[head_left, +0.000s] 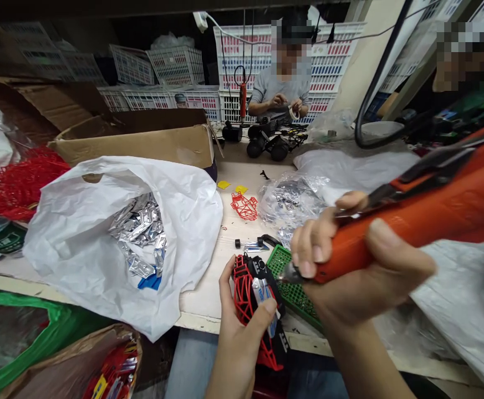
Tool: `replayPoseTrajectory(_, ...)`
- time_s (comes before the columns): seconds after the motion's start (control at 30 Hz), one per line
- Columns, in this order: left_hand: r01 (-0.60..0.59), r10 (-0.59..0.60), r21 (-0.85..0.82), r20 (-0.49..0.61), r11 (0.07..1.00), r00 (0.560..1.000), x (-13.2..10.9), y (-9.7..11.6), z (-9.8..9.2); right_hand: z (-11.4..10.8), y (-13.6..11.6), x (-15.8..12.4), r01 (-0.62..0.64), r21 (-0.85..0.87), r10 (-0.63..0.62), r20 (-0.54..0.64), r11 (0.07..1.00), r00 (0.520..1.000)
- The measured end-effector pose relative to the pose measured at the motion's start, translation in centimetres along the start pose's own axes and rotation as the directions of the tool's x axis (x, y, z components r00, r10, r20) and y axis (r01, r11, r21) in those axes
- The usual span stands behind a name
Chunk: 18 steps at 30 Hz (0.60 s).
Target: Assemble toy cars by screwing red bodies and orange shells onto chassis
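My left hand (245, 332) grips a red and black toy car body (245, 291) at the table's front edge, the thumb lying on a silver and blue part (269, 305) on its side. My right hand (350, 260) is wrapped round an orange electric screwdriver (416, 221), whose metal tip points down and left over a green perforated basket (295, 299). The tip is apart from the car body. A black and silver piece (252, 245) lies just behind the car body.
A white bag (192, 216) of silver parts stands left, a cardboard box (142, 144) behind it. A red frame (244, 206) and clear plastic bag (291, 205) lie mid-table. Black toy cars (266, 145) sit at the back, before a person (281, 88). A black cable hangs right.
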State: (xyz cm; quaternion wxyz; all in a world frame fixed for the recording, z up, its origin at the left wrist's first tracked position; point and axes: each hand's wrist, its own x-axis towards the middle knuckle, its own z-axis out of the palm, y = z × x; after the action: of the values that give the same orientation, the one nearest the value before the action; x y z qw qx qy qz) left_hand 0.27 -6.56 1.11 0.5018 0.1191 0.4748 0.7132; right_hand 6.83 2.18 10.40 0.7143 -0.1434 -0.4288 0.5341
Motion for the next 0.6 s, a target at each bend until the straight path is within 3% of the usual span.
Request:
replayPoseTrajectory(0.13, 0.013, -0.016, -0.060, -0.043, 0.998, 0.999, -0.1, 0.1, 0.4, -3.4, -1.3, 0.0, 0.087, -0.180, -0.106, -0.095, 0.980, 0.990)
replayPoseTrajectory(0.27, -0.011, 0.008, -0.038, -0.072, 0.999, 0.997, -0.1, 0.0, 0.5, -6.0, -0.6, -0.8, 0.078, -0.284, -0.139, -0.203, 0.956, 0.969)
replayPoseTrajectory(0.6, -0.046, 0.047, 0.026, -0.080, 0.999, 0.996, -0.1, 0.1, 0.7, -7.0, 1.1, -1.5, 0.060, -0.280, -0.106, -0.152, 0.958, 0.983)
